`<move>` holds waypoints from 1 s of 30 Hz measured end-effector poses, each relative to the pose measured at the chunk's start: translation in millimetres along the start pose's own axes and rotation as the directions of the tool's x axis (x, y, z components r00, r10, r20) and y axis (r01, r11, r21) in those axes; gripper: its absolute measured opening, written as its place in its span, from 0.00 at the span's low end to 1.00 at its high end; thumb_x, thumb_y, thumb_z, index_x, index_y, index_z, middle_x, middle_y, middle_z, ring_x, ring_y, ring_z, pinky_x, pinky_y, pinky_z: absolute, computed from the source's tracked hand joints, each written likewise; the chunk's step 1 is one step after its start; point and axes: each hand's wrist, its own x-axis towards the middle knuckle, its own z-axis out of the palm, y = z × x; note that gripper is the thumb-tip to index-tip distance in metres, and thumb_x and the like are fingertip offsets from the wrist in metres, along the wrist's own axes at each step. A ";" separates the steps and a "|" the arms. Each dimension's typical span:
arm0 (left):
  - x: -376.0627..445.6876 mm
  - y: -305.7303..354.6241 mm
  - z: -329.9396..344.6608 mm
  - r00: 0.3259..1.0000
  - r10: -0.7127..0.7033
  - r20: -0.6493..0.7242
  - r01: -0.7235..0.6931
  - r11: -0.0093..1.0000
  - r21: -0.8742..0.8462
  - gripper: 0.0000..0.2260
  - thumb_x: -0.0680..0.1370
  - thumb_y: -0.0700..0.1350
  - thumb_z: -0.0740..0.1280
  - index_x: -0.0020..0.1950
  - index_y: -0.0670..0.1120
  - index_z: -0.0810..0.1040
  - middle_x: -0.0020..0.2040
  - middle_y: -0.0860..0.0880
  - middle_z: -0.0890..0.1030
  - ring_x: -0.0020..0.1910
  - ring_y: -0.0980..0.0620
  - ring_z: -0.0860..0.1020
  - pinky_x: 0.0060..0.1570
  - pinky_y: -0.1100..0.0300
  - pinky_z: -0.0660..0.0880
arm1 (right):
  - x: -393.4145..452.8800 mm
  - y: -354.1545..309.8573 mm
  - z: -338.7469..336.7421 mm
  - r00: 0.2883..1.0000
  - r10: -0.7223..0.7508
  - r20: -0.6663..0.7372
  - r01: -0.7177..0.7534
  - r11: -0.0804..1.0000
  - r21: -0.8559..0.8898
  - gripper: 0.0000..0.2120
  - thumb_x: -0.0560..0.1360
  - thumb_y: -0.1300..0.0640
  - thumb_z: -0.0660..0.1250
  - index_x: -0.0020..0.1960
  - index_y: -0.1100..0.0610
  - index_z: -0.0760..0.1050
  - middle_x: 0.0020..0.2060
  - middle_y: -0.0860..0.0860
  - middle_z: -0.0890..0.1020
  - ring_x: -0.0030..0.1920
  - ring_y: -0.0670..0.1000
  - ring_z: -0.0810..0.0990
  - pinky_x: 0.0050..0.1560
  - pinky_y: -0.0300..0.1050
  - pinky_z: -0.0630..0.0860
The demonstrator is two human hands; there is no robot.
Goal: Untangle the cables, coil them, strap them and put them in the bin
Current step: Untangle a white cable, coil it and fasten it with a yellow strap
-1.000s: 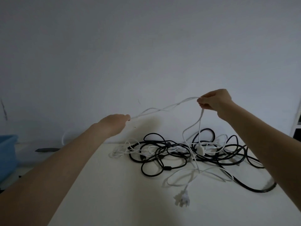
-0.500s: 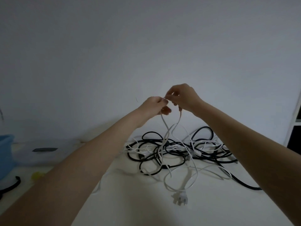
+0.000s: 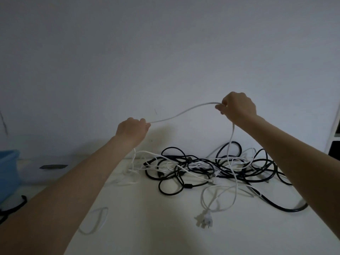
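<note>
A white cable (image 3: 185,111) stretched between the left hand (image 3: 132,130) and right hand (image 3: 237,107), both pinching it above the tangled cables (image 3: 207,166) on the tabletop (image 3: 147,227); a blue bin (image 3: 8,173) stood far left.

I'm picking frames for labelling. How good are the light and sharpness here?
Head view: dim, flat, greyish light; the hands cast soft shadows on the wall and table; the white cable stays readable, the tangled pile slightly soft; wide-angle bending at the edges.
</note>
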 end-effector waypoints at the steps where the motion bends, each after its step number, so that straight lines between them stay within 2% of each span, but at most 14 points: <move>1: -1.2 0.5 5.4 0.998 -0.010 0.057 0.009 1.000 0.006 0.20 0.84 0.50 0.47 0.63 0.38 0.69 0.59 0.40 0.76 0.57 0.43 0.71 0.49 0.54 0.67 | -1.2 2.9 2.9 0.998 0.023 0.060 -0.024 1.000 0.012 0.13 0.75 0.51 0.67 0.42 0.62 0.80 0.33 0.54 0.77 0.36 0.56 0.75 0.36 0.43 0.67; 4: -5.7 12.4 20.3 0.993 -0.049 0.107 0.035 0.991 0.129 0.20 0.83 0.51 0.49 0.69 0.39 0.64 0.66 0.40 0.69 0.65 0.42 0.66 0.60 0.53 0.63 | -7.5 17.4 16.1 0.950 0.108 0.292 -0.141 0.986 0.093 0.12 0.72 0.52 0.71 0.37 0.60 0.80 0.26 0.52 0.74 0.26 0.50 0.72 0.28 0.41 0.69; 7: -9.2 37.2 34.2 0.971 0.184 -0.155 -0.162 0.976 0.146 0.17 0.77 0.39 0.52 0.63 0.37 0.71 0.59 0.38 0.74 0.57 0.40 0.72 0.55 0.51 0.69 | -10.1 33.9 32.5 0.895 0.263 0.359 -0.363 0.899 0.247 0.09 0.72 0.59 0.72 0.41 0.66 0.78 0.29 0.56 0.79 0.26 0.51 0.77 0.30 0.43 0.80; 9: -10.5 59.9 47.0 0.803 0.485 -0.347 -0.473 0.872 0.124 0.17 0.68 0.37 0.53 0.49 0.40 0.79 0.46 0.42 0.80 0.43 0.43 0.78 0.42 0.55 0.76 | -9.7 42.0 43.0 0.856 0.336 0.392 -0.467 0.828 0.310 0.13 0.72 0.63 0.71 0.51 0.70 0.75 0.39 0.60 0.81 0.34 0.57 0.82 0.39 0.47 0.82; 10: -14.4 75.6 53.1 0.720 0.603 -0.343 -0.603 0.789 0.123 0.13 0.67 0.39 0.58 0.46 0.42 0.80 0.43 0.44 0.80 0.40 0.44 0.79 0.39 0.58 0.76 | -9.9 44.0 47.4 0.852 0.348 0.391 -0.476 0.827 0.299 0.15 0.72 0.65 0.70 0.56 0.71 0.72 0.44 0.61 0.80 0.40 0.60 0.83 0.45 0.51 0.82; 11: -18.1 91.7 60.3 0.680 0.679 -0.278 -0.689 0.721 0.076 0.10 0.68 0.41 0.64 0.47 0.43 0.80 0.44 0.45 0.80 0.42 0.45 0.80 0.41 0.58 0.76 | -10.2 45.7 52.2 0.863 0.335 0.378 -0.448 0.854 0.264 0.17 0.73 0.67 0.69 0.58 0.72 0.70 0.48 0.63 0.78 0.46 0.63 0.83 0.51 0.54 0.80; 12: -20.6 106.0 66.5 0.700 0.698 -0.150 -0.704 0.710 0.020 0.11 0.71 0.43 0.65 0.52 0.43 0.79 0.49 0.44 0.80 0.48 0.44 0.79 0.46 0.56 0.74 | -12.0 45.6 56.6 0.882 0.292 0.371 -0.392 0.891 0.228 0.17 0.73 0.67 0.68 0.60 0.72 0.70 0.51 0.64 0.78 0.48 0.64 0.82 0.54 0.55 0.79; 15: -24.0 132.8 85.1 0.762 0.559 0.326 -0.594 0.805 0.007 0.17 0.81 0.48 0.58 0.66 0.42 0.69 0.64 0.43 0.73 0.63 0.43 0.72 0.62 0.52 0.64 | -25.9 38.6 64.7 0.882 0.066 0.466 -0.190 0.956 0.223 0.12 0.74 0.66 0.66 0.57 0.65 0.77 0.48 0.57 0.81 0.41 0.55 0.82 0.46 0.43 0.80; 19: -17.4 133.8 76.9 0.741 0.525 0.419 -0.520 0.843 -0.137 0.12 0.79 0.43 0.61 0.58 0.40 0.78 0.58 0.42 0.78 0.57 0.42 0.76 0.48 0.57 0.69 | -48.4 26.3 78.7 0.649 -0.142 0.748 -0.192 0.920 0.341 0.11 0.74 0.66 0.66 0.57 0.67 0.77 0.51 0.61 0.81 0.46 0.54 0.80 0.50 0.44 0.78; 21: -13.7 128.4 67.2 0.735 0.509 0.447 -0.426 0.860 -0.280 0.11 0.79 0.40 0.61 0.56 0.39 0.79 0.56 0.42 0.79 0.55 0.43 0.76 0.45 0.58 0.68 | -58.4 24.0 87.4 0.527 -0.145 0.837 -0.059 0.977 0.206 0.15 0.75 0.59 0.68 0.59 0.65 0.75 0.57 0.60 0.79 0.55 0.56 0.79 0.54 0.43 0.75; 23: -9.9 117.5 58.2 0.772 0.503 0.389 -0.327 0.839 -0.436 0.10 0.79 0.40 0.60 0.50 0.37 0.78 0.47 0.42 0.77 0.50 0.42 0.76 0.43 0.56 0.68 | -66.7 23.0 100.3 0.491 -0.109 0.865 0.151 0.988 0.039 0.18 0.75 0.54 0.67 0.60 0.63 0.74 0.58 0.58 0.79 0.56 0.58 0.78 0.55 0.46 0.74; 26: -5.4 97.6 44.5 0.869 0.399 0.292 -0.162 0.787 -0.596 0.11 0.81 0.42 0.58 0.44 0.38 0.76 0.37 0.48 0.70 0.41 0.47 0.71 0.37 0.59 0.63 | -70.0 13.2 110.9 0.596 -0.146 0.790 0.330 0.941 -0.075 0.13 0.78 0.59 0.59 0.60 0.62 0.75 0.49 0.57 0.79 0.54 0.57 0.77 0.48 0.44 0.72; 28: -3.2 86.1 33.9 0.903 0.324 0.283 -0.079 0.771 -0.632 0.13 0.82 0.45 0.56 0.46 0.40 0.76 0.40 0.49 0.72 0.40 0.52 0.70 0.37 0.59 0.62 | -59.7 11.7 111.2 0.765 -0.209 0.609 0.162 0.978 0.132 0.12 0.79 0.61 0.56 0.53 0.63 0.77 0.39 0.52 0.77 0.50 0.56 0.76 0.41 0.37 0.67; 30: -2.2 79.4 23.5 0.921 0.270 0.281 0.039 0.654 -0.756 0.15 0.83 0.49 0.54 0.41 0.44 0.72 0.37 0.52 0.76 0.38 0.54 0.72 0.40 0.61 0.66 | -47.7 10.7 104.2 0.887 -0.216 0.409 -0.004 0.881 0.473 0.14 0.80 0.60 0.56 0.41 0.59 0.77 0.34 0.47 0.76 0.40 0.51 0.75 0.37 0.34 0.67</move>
